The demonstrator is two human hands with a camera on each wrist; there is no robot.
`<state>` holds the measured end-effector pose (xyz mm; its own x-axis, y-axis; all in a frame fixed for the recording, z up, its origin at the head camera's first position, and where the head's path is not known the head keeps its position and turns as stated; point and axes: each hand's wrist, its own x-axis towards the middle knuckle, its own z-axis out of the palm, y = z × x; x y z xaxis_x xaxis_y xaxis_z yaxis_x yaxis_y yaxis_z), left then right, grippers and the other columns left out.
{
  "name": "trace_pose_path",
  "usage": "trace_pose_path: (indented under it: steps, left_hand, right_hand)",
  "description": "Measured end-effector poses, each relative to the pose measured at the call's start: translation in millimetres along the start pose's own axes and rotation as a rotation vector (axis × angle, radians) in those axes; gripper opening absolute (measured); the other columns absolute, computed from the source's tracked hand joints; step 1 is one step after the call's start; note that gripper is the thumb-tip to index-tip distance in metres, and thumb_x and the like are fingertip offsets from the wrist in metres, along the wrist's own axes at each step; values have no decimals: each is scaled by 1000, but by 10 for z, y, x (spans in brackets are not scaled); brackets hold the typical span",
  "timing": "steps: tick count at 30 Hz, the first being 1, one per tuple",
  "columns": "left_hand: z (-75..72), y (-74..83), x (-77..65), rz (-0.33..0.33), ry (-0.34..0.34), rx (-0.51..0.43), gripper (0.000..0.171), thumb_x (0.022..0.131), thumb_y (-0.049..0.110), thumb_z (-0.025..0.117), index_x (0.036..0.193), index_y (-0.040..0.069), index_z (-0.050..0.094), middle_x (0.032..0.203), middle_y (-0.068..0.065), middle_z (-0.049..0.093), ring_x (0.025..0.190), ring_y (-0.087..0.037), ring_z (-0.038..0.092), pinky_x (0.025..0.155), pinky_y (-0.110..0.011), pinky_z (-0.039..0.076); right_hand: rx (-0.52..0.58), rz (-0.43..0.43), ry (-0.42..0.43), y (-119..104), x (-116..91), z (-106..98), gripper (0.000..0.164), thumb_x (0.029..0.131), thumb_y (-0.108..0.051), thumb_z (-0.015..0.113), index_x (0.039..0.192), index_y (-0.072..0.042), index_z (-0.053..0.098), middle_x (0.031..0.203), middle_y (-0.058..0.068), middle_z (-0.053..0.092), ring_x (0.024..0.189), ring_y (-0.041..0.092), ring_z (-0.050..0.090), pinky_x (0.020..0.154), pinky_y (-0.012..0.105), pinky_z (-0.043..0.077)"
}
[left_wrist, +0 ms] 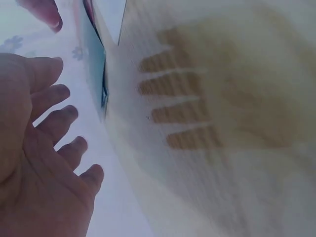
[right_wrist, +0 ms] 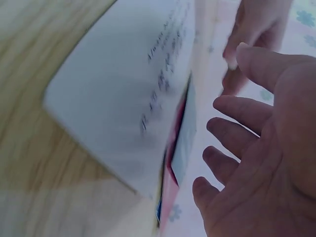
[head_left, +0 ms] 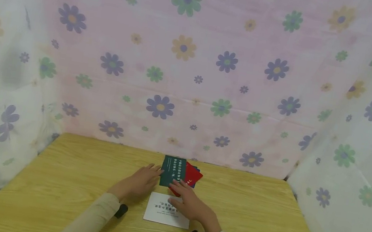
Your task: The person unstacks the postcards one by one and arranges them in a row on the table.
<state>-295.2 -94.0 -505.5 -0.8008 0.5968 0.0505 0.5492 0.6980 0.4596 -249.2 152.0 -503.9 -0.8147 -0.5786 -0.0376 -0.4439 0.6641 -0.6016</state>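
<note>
Left hand at eight o'clock of the green card, right hand at five, both with fingers apart, white card at six, red card at three

A white card lies on a wood-grained table, its dark printed lines running toward its right edge. Just past that edge are a red card and a pale green card, overlapping. Right of the white card and apart from it, the right hand spreads its fingers; the left hand, blurred, shows farther beyond the card, before flowered cloth.
</note>
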Motion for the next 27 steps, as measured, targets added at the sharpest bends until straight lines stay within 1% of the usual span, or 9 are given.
trace_pose_path:
  steps: [3, 7, 10, 12, 16, 19, 23, 27]
  left_hand:
    - [15, -30, 132, -5, -8, 8, 47, 108, 17, 48, 150, -2, 46, 161, -22, 35, 151, -48, 24, 122, -63, 23]
    - [70, -55, 295, -21, -43, 28, 50, 108, 21, 49, 154, 3, 42, 165, -16, 32, 153, -45, 21, 124, -60, 21]
    - [104, -50, 382, -32, -60, 43, 51, 109, 23, 48, 156, 7, 40, 166, -13, 31, 154, -43, 19, 125, -59, 19]
    - [110, -31, 413, -42, -66, 44, 50, 108, 23, 49, 156, 8, 41, 165, -13, 33, 154, -42, 19, 125, -59, 18]
    - [110, 5, 425, -68, -81, 44, 50, 108, 26, 50, 154, 8, 44, 161, -14, 40, 154, -41, 22, 125, -58, 17]
    - [110, 14, 404, -74, -86, 48, 51, 108, 28, 50, 154, 6, 44, 160, -15, 41, 153, -41, 24, 126, -58, 17]
    - [110, 15, 362, -50, -90, 61, 52, 107, 26, 50, 153, 3, 44, 160, -18, 40, 152, -44, 24, 125, -60, 16]
    - [120, 37, 309, -31, -82, 61, 50, 107, 25, 50, 152, 2, 46, 159, -17, 42, 152, -45, 25, 124, -60, 17]
  right_hand:
    - [1, 2, -9, -13, 90, 35, 58, 105, -34, 54, 154, -3, 43, 163, 16, 35, 155, 40, 19, 122, 63, 22]
    - [-9, 21, -20, -6, 152, 69, 58, 105, -34, 54, 154, -4, 43, 162, 15, 37, 155, 40, 21, 122, 61, 24]
    - [-12, 22, -13, 17, 169, 86, 58, 105, -33, 54, 153, -2, 44, 161, 15, 39, 153, 41, 24, 121, 61, 26]
    - [-10, 22, -5, 39, 175, 91, 57, 105, -33, 54, 152, -2, 45, 160, 15, 42, 153, 41, 26, 120, 61, 28]
    - [-32, 50, 17, 113, 178, 85, 55, 105, -32, 55, 151, -4, 48, 157, 12, 47, 152, 39, 30, 120, 60, 29]
    - [-65, 63, 33, 175, 170, 63, 54, 105, -31, 56, 150, -4, 49, 156, 13, 48, 151, 41, 31, 120, 63, 26]
    - [-84, 79, 45, 235, 152, 25, 54, 105, -32, 56, 150, -3, 49, 157, 15, 45, 151, 43, 29, 121, 66, 21]
    - [-96, 90, 63, 272, 135, 4, 55, 104, -32, 58, 150, -2, 49, 157, 16, 45, 151, 45, 28, 120, 68, 20]
